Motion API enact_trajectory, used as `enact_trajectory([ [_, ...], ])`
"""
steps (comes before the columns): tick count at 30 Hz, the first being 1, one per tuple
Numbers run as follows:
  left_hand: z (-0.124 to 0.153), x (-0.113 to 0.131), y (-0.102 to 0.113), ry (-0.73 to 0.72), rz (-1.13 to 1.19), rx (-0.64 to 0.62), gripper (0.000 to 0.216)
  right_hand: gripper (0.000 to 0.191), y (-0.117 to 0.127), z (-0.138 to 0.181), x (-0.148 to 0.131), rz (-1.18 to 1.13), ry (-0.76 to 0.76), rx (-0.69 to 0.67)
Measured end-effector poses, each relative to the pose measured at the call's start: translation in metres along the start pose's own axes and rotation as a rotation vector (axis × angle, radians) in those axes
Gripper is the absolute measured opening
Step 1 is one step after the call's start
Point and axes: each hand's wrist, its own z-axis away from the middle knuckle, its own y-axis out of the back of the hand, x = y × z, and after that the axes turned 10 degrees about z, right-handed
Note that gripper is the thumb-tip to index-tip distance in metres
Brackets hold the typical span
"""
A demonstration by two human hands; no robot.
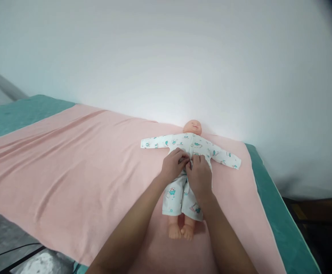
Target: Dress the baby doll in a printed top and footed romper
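A baby doll (192,127) lies on its back on a pink blanket (77,167), head toward the wall, bare feet toward me. It wears a white printed romper (180,196) with both sleeves spread out sideways. My left hand (173,165) and my right hand (199,176) meet over the doll's belly. Both have their fingers curled and pinched on the front opening of the romper. The fingertips and the cloth between them are partly hidden.
The pink blanket covers a teal mattress (283,224) that shows at the right edge and far left. A white wall (166,57) stands right behind the doll's head. Grey floor and a dark cable (14,253) show at lower left.
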Motion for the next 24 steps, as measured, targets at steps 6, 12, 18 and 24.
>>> enact_trajectory([
  [6, -0.003, -0.002, 0.000, 0.088, 0.128, 0.014, 0.006, 0.011, -0.001, -0.004, -0.003, 0.052, -0.053, -0.043],
  [12, -0.001, -0.003, 0.001, 0.187, 0.216, 0.050, 0.008, 0.012, 0.004, -0.013, 0.002, -0.080, -0.079, -0.062],
  [18, -0.001, 0.006, 0.004, 0.197, 0.262, 0.063, 0.008, 0.016, 0.013, -0.025, 0.024, -0.599, -0.132, -0.199],
  [24, -0.002, 0.018, 0.002, 0.216, 0.318, -0.028, 0.009, 0.020, 0.010, -0.029, 0.034, -1.028, -0.260, -0.354],
])
